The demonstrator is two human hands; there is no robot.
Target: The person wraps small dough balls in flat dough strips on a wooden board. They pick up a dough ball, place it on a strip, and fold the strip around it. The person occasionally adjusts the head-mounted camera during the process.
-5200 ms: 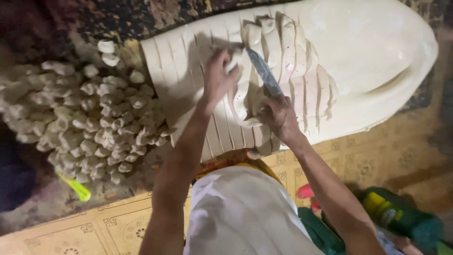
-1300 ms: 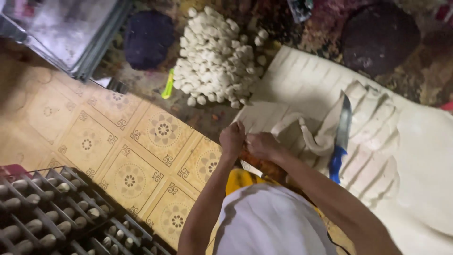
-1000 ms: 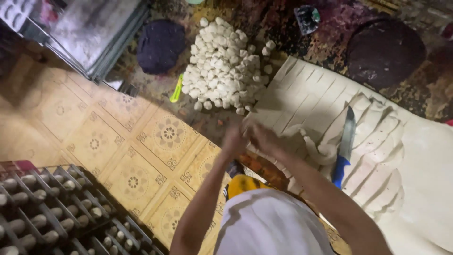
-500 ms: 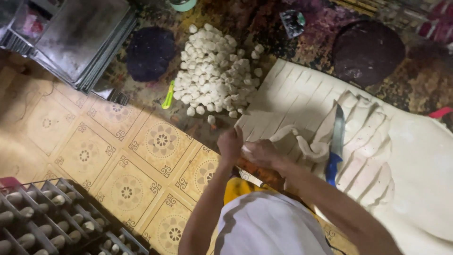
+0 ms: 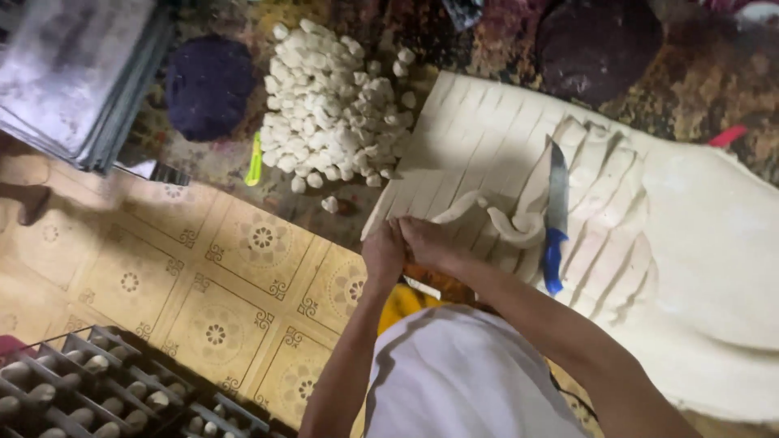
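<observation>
Home-style bakery floor: scored dough sheet [image 5: 503, 138], heap of dough pieces [image 5: 333, 105], stacked baking trays [image 5: 73, 73].

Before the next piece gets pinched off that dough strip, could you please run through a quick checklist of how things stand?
1. Both hands on the dough strip: ok; left hand and right hand are pressed together at its near end.
2. Knife out of the hands: ok; it lies on the scored dough sheet, blue handle toward the person.
3. Strip free of the sheet: cannot tell; its far end curls up by the blade.
4. Pile of dough pieces within sight: ok; it sits left of the sheet, one stray piece nearer.
5. Piece already formed between the palms: cannot tell; the hands hide it.
</observation>
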